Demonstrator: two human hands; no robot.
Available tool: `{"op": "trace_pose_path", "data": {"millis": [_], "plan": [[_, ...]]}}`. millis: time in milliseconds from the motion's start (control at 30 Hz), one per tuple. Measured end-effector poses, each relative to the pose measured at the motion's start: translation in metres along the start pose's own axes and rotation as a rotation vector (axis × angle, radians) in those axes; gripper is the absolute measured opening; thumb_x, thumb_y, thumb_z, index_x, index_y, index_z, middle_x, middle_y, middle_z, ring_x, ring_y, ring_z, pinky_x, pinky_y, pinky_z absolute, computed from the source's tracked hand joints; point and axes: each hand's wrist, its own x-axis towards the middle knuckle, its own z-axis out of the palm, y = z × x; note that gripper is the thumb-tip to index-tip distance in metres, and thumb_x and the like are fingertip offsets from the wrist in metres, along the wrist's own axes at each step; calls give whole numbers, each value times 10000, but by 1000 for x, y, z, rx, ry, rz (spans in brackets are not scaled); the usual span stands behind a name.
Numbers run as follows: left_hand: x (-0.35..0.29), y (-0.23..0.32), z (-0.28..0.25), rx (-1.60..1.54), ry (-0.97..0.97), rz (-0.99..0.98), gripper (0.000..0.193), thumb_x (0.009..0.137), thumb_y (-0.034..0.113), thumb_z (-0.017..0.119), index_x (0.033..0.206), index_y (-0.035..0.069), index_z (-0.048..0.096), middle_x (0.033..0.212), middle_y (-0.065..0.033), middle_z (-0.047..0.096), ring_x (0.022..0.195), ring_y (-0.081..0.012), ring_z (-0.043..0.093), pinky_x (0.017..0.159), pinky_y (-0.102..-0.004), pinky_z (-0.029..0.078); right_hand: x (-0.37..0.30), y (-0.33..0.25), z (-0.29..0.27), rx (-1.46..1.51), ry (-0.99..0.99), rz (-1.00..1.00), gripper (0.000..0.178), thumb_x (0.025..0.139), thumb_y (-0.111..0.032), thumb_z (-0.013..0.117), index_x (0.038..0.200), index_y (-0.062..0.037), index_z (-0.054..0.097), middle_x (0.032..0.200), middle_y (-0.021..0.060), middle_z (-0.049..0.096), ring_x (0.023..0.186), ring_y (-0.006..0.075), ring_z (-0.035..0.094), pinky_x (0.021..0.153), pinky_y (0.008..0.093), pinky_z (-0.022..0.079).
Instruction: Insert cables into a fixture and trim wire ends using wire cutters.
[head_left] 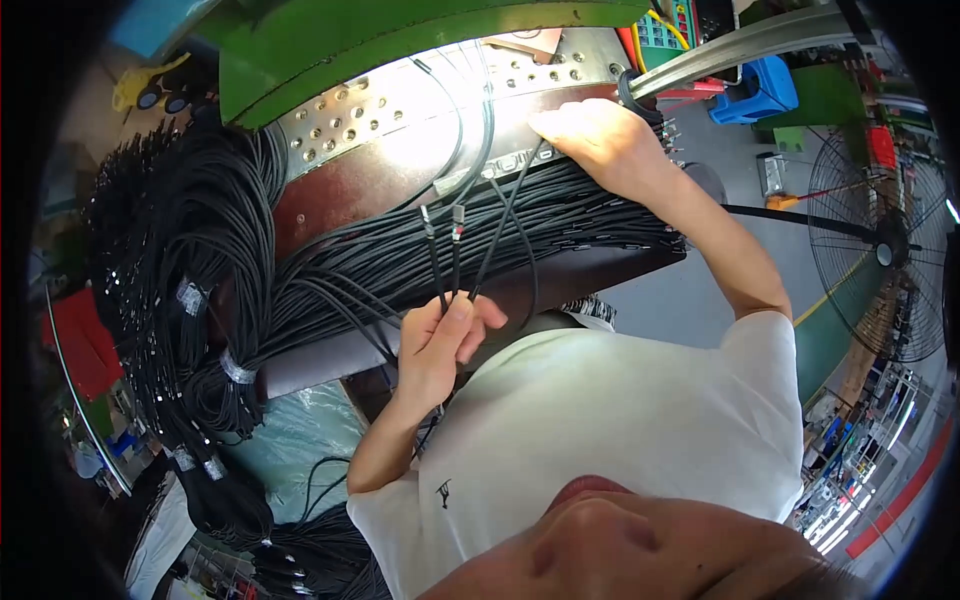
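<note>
My left hand [440,345] is closed in a pinch around a few black cables [436,262] in front of my chest. Two of their ends stand up from my fingers with bare metal plugs [458,217], one showing a bit of red. Another cable slants up from the same grip toward my right hand [600,140]. That hand lies over the brown board at the bench's far side, fingers together. Strong light washes out its fingertips, so what they hold is hidden. Between my hands stretches a thick row of black cables [580,205] along the bench edge.
A perforated metal plate [345,115] sits beneath a green machine beam [400,50]. Big tied cable bundles [215,220] hang at the left. A black fan [885,250] and a blue plastic holder [760,90] stand to the right. Green sheeting [305,440] lies below the bench.
</note>
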Motion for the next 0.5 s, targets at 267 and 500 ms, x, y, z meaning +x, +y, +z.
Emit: {"op": "trace_pose_path", "data": {"millis": [267, 500], "plan": [[22, 2, 12, -234, 94, -38, 416, 996, 299, 344, 1249, -13, 453, 573, 51, 341, 495, -27, 280, 453, -171, 236, 14, -30, 24, 593, 48, 355, 183, 749, 10, 641, 930, -19, 625, 895, 86, 661, 781, 200, 647, 720, 290, 515], [37, -2, 24, -442, 122, -7, 243, 979, 253, 399, 967, 46, 526, 576, 44, 382, 480, -16, 284, 419, -168, 213, 16, -31, 24, 724, -21, 359, 197, 755, 73, 604, 944, 17, 596, 904, 90, 645, 780, 162, 640, 715, 254, 515]]}}
